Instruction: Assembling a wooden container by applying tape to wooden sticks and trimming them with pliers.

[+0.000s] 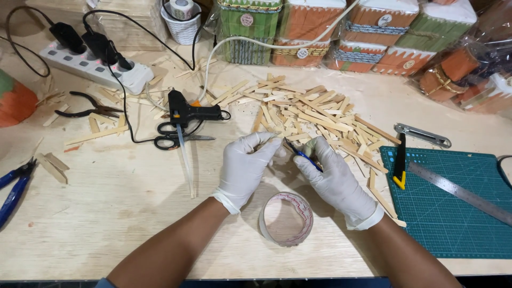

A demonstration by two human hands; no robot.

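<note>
Both my hands wear white gloves and meet at the near edge of a pile of wooden sticks (314, 114). My left hand (244, 168) pinches the end of one thin stick (260, 148) from the pile. My right hand (333, 178) grips a small blue-handled cutter (301, 153), its tip pointing toward the left hand's fingertips. A roll of tape (286, 218) stands on edge just below and between my wrists.
A black glue gun (189, 112) and black scissors (176, 140) lie to the left, with pliers (88, 109) and a white power strip (93, 66) beyond. Blue pliers (15, 186) sit far left. A green cutting mat (453, 202) with a ruler (458, 192) lies right. Decorated boxes (341, 32) line the back.
</note>
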